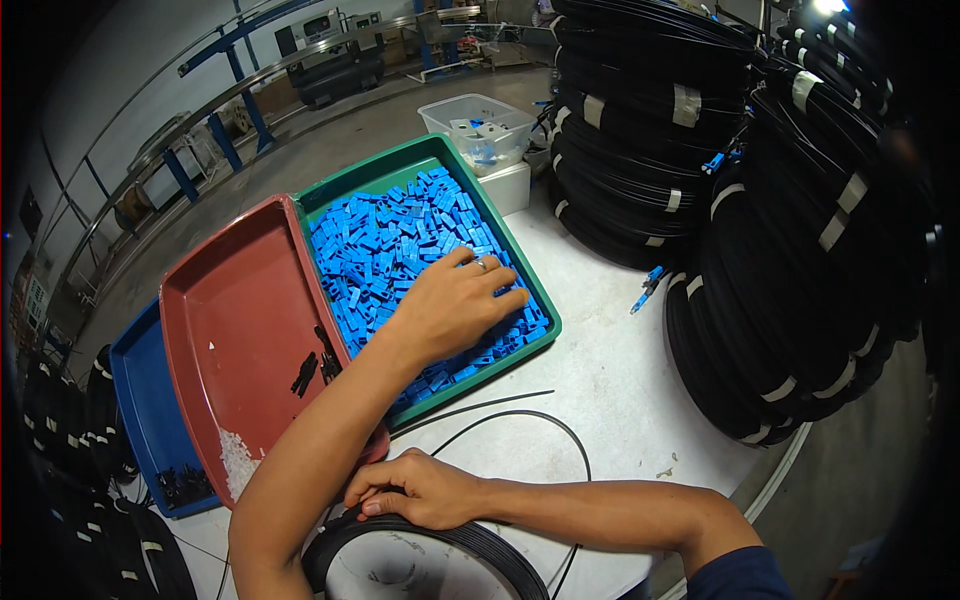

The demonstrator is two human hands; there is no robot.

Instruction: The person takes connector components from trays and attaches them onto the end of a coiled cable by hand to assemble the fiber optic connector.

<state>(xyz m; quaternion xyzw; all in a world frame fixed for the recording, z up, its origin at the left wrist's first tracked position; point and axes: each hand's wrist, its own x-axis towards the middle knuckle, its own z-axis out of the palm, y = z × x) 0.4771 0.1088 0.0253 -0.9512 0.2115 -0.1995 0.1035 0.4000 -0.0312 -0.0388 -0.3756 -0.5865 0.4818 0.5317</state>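
- Fingers of my left hand [455, 305] are bent and slightly spread over the blue pieces [370, 245]; their tips are hidden, so I cannot tell whether they have hold of 1.
- Around 1 of those fingers I wear a ring [480, 265].
- The blue pieces lie heaped in the green tray [555, 325], filling most of its floor.
- My right hand [425, 490] rests on the coil of black cable [490, 548] at the lower edge of my view, fingers curled and thumb close to them; whether they pinch a strand I cannot tell.
- To the left of the green tray and touching it is the red tray [230, 310], with black parts [305, 375] and small white bits [238, 465] inside; my left forearm passes in front of it.
- Further left, the blue tray [145, 370] has dark parts [185, 485] near its lower end.
- Beyond the green tray stands a clear box [515, 135], just behind a white block [510, 190].
- On my right, 2 tall stacks of black coils [630, 150] rise beside the white table [640, 380].
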